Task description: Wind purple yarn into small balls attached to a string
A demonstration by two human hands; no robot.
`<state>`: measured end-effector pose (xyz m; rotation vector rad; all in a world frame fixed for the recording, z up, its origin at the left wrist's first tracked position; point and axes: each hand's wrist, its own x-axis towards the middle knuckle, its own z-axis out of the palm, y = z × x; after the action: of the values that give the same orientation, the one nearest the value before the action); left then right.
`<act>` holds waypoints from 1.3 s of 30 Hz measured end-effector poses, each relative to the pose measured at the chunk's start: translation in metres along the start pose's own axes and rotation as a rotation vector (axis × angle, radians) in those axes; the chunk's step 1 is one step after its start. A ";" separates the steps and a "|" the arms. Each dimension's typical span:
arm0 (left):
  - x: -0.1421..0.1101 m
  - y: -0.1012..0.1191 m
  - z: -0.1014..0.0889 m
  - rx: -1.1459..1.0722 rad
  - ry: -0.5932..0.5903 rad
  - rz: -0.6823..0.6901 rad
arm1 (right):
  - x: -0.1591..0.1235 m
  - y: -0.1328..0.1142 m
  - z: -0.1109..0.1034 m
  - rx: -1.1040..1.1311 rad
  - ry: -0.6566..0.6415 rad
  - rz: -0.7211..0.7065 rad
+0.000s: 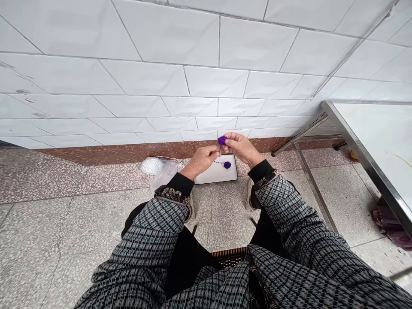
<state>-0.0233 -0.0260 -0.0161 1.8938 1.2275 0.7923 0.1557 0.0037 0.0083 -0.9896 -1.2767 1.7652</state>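
My right hand (242,146) pinches a small purple yarn piece (222,140) between thumb and fingers; whether it is crocheted or just bunched is too small to tell. Close beside it, my left hand (204,159) has thumb and forefinger pressed together at the purple strand hanging from the piece. Any hook or needle there is too small to make out. Below my hands a shallow white box (210,175) with a dark rim lies on the floor. Inside it rests a purple yarn ball (227,165) with a thin dark strand trailing left.
White yarn (152,166) and a clear plastic bag (165,171) lie on the speckled floor left of the box. A metal-framed table (370,159) stands at right, with dark cloth (391,223) under it. The tiled wall (202,81) rises directly ahead.
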 end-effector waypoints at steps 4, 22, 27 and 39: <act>-0.004 0.009 0.001 -0.010 -0.087 0.114 | 0.005 0.006 -0.004 -0.310 0.134 0.054; -0.001 -0.001 0.011 0.061 -0.097 0.117 | 0.003 0.002 -0.001 0.037 0.063 0.098; -0.003 0.002 0.002 0.131 -0.029 0.176 | 0.007 0.010 -0.001 -0.382 0.151 0.052; 0.000 -0.002 -0.011 0.071 0.173 0.004 | -0.007 -0.004 0.000 -0.234 -0.254 0.140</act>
<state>-0.0330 -0.0227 -0.0121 1.9164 1.3740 0.9425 0.1589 -0.0018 0.0134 -1.0285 -1.6383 1.9277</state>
